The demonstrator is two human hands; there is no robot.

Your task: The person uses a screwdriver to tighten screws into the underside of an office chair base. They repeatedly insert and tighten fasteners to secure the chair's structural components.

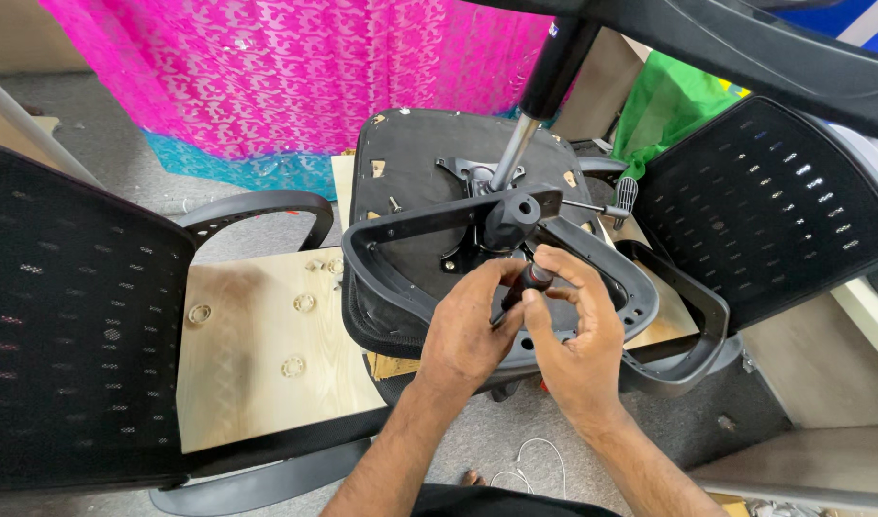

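An upturned black office chair seat [410, 182] lies in the middle, its metal mechanism plate and gas-lift column [540, 96] pointing up. A black plastic armrest frame [401, 225] rests across the seat. My left hand [468, 335] and my right hand [578, 335] meet over the frame's near edge. Both grip a screwdriver handle [535, 278], dark with a red band, its tip pointing down toward the seat and hidden by my fingers.
A black mesh chair back [75, 325] stands at the left, another mesh back [774, 201] at the right. A light wooden board [257, 373] with round fittings lies on the grey floor. Pink and teal patterned cloth [286, 67] hangs behind. A white cable [535, 460] lies near my arms.
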